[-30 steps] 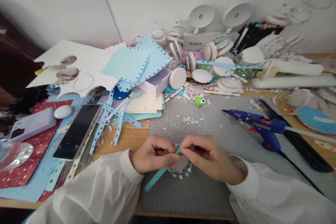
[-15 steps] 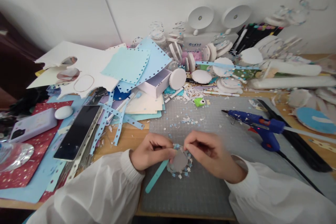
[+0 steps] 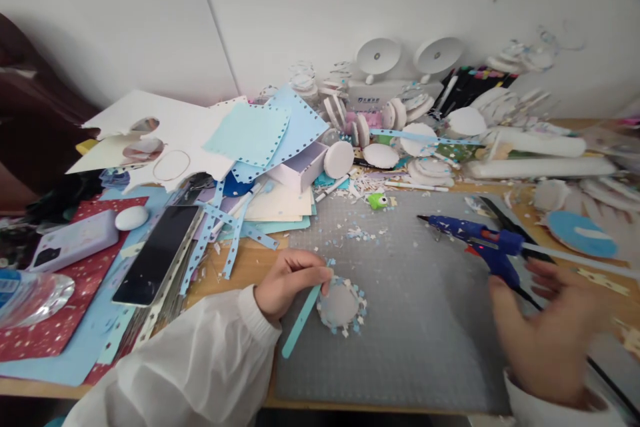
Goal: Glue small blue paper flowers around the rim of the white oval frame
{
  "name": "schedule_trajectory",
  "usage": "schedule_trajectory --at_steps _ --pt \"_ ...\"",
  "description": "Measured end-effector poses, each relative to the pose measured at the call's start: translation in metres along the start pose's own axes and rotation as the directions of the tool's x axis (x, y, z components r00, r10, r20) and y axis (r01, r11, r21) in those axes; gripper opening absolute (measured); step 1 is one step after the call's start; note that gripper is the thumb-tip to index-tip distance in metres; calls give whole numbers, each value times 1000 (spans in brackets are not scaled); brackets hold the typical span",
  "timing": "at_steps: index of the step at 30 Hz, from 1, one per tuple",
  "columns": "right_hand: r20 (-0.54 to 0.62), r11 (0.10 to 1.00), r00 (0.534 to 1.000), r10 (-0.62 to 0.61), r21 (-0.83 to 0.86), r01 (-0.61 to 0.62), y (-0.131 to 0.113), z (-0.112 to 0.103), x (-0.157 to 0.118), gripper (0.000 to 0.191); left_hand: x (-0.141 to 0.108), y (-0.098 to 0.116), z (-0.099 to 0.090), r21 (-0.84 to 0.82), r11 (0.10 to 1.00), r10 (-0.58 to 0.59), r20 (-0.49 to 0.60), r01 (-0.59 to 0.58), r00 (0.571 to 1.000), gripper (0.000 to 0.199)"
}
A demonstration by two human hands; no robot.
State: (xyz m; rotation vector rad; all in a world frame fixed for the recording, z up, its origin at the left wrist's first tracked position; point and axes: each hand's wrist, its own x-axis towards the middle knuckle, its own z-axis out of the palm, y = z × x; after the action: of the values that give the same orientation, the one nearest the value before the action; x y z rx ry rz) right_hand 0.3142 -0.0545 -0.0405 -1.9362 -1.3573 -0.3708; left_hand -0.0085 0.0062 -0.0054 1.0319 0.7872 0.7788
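Observation:
In the head view, my left hand (image 3: 293, 283) pinches the upper left edge of a round white disc (image 3: 340, 303) rimmed with small white and blue stars. A teal stick (image 3: 301, 323) slants down from under the same fingers; whether it is joined to the disc is hidden. My right hand (image 3: 543, 327), blurred, is at the right with thumb and fingers apart. It is close to the handle of a blue glue gun (image 3: 480, 240), which lies on the grey cutting mat (image 3: 400, 367). I cannot tell whether the fingers touch the gun.
A green craft punch (image 3: 377, 201) and scattered paper stars (image 3: 363, 235) lie on the mat. On the left are a black-screened phone (image 3: 157, 253), punched blue strips (image 3: 200, 250) and paper sheets (image 3: 245, 133). White discs (image 3: 381, 156) crowd the back. A black cord runs from the gun.
My right hand has left the disc and moved right, over to the glue gun, its fingers spreading. My left hand still pinches the disc. The view has tilted slightly upward.

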Motion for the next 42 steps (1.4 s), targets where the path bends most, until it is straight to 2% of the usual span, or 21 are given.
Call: schedule_trajectory --at_steps 1,3,6,9,13,16,19,21,25,28,35,42 --pt "7 997 1000 -22 -71 22 -3 4 7 46 0 0 0 9 1000 4 -10 -4 1000 30" --pt "96 983 994 -56 -168 72 -9 14 17 41 0 -1 -1 26 1000 10 -32 -9 999 32" --pt "196 978 979 -61 -183 98 -16 23 24 35 1 -1 0 41 999 24 -48 -22 999 32" --pt "186 991 982 -20 -123 44 -25 18 32 33 1 -1 0 47 999 25 -40 -23 999 32" --pt "135 992 985 110 -73 -101 -47 9 46 30 1 0 1 73 997 23 -11 -22 1000 32" --pt "108 988 988 109 97 -120 -70 15 49 30 1 1 1 117 992 39 14 -41 999 32" --pt "128 939 992 5 341 -49 -91 29 40 21 1 2 0 166 985 45 64 -55 997 34" --pt "165 914 984 -66 406 -7 -98 36 28 18 1 3 0 191 979 48 103 -67 993 36" --pt "231 899 954 -191 432 75 -96 39 10 16 1 5 2 240 966 61 169 -101 984 38" --pt "233 888 939 -252 441 129 -92 36 6 15 1 6 3 284 952 56 197 -112 979 42" --pt "255 865 910 -326 470 178 -92 34 8 14 1 6 3 279 955 46 192 -100 980 43" --pt "225 880 918 -327 426 209 -91 35 7 13 2 10 5 243 968 22 162 -61 987 43"
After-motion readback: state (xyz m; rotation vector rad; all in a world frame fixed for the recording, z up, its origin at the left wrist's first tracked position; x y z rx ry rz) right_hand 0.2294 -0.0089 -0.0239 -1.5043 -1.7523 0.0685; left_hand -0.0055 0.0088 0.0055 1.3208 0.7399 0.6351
